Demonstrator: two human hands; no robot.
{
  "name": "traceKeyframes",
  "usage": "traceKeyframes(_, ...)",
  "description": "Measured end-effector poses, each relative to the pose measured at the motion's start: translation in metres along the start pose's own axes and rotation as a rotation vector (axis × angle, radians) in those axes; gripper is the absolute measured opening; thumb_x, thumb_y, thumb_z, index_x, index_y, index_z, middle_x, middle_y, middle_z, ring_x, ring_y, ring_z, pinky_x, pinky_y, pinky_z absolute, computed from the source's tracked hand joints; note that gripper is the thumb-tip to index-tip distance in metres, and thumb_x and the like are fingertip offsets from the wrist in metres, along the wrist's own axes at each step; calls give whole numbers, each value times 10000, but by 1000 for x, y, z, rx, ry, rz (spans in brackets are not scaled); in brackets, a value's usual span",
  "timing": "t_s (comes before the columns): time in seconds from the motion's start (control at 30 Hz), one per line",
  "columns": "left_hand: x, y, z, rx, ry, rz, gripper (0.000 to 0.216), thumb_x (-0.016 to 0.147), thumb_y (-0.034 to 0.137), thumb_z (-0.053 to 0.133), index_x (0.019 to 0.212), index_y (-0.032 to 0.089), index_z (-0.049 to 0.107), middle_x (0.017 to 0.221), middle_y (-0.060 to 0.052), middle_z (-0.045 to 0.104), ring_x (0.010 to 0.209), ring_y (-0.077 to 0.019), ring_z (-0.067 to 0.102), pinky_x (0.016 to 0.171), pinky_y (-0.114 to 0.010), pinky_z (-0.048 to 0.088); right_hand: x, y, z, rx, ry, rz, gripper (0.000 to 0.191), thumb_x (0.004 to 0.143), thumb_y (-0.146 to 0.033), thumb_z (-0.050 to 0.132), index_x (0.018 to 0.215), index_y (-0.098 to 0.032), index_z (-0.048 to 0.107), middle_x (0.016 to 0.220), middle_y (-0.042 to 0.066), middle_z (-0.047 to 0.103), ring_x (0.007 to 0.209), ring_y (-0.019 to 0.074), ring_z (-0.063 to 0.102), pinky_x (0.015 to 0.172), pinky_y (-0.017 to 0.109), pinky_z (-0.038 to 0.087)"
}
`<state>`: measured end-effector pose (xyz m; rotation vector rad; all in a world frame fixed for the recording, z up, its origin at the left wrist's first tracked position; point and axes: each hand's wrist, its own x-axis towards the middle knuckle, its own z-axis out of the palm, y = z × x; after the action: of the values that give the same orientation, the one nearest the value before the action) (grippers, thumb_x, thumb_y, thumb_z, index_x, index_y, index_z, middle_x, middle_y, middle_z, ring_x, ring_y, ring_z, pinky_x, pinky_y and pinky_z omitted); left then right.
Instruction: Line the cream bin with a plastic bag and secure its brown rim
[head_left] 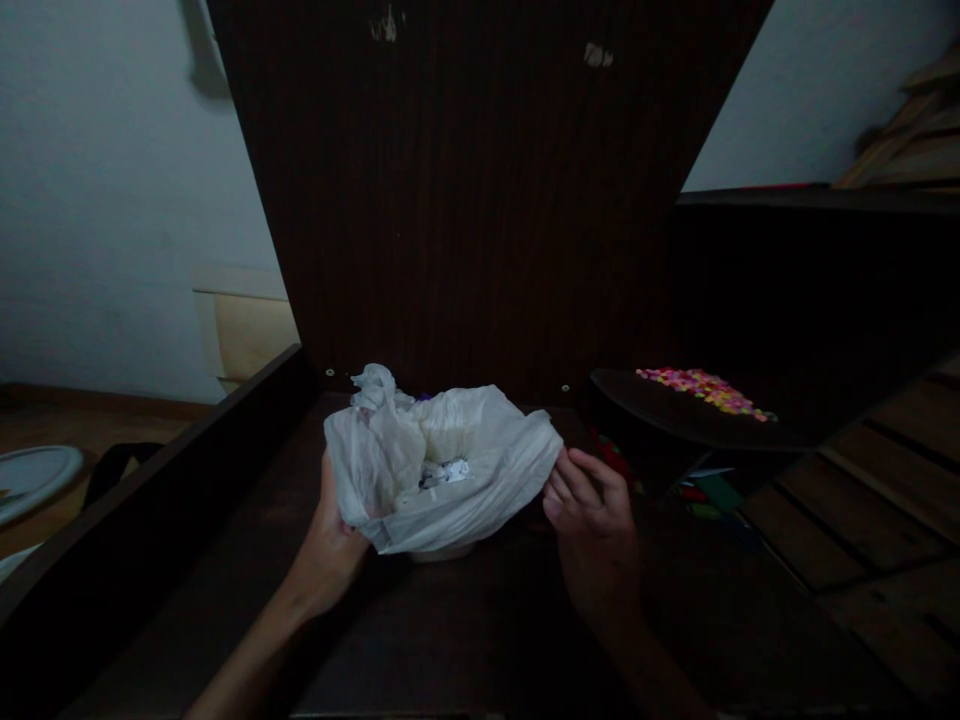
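Note:
A whitish, thin plastic bag (495,440) is spread over the rim of a container whose pale base (444,552) just shows beneath it. Inside lies some crumpled silvery material (446,472). My left hand (337,530) holds the bag and container from the left side, its fingers partly hidden behind the plastic. On the right, my right hand (589,500) has its curled fingers at the bag's edge, gripping it.
Dark wooden furniture surrounds the bag, with a tall back panel (465,200) and a raised left side board (187,490). Several small colourful pieces (705,388) lie on a rounded shelf (675,415) at right. Wooden slats (832,510) stand beyond it.

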<state>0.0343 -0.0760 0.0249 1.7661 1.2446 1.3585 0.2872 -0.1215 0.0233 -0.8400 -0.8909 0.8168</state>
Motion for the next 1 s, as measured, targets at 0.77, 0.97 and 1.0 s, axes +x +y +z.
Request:
traceKeyframes(0.77, 162, -3, -9, -201, 505, -110, 568, 888, 648, 568, 1207, 186, 479, 1255, -135, 625, 1218, -298, 609, 1037, -421, 484, 128, -24, 29, -302, -160, -412, 401, 759, -196, 663, 1152, -230, 589, 1294, 106, 713, 1354, 259, 574, 1182, 472, 354)
traceKeyframes(0.97, 173, -18, -10, 188, 203, -207, 492, 922, 644, 483, 936, 181, 649, 1051, -163, 727, 1112, -378, 666, 952, -463, 490, 156, 10, 19, -481, -238, -113, 290, 690, -304, 663, 966, -219, 687, 1162, 95, 747, 1172, 280, 660, 1053, 457, 476)
traceKeyframes(1.0, 170, -20, -12, 227, 171, -215, 484, 910, 642, 505, 882, 184, 658, 1005, -168, 736, 1091, -396, 673, 945, -479, 488, 156, 15, 15, -508, -249, -92, 274, 687, -321, 671, 939, -216, 700, 1126, 95, 752, 1138, 282, 667, 1031, 460, 488)
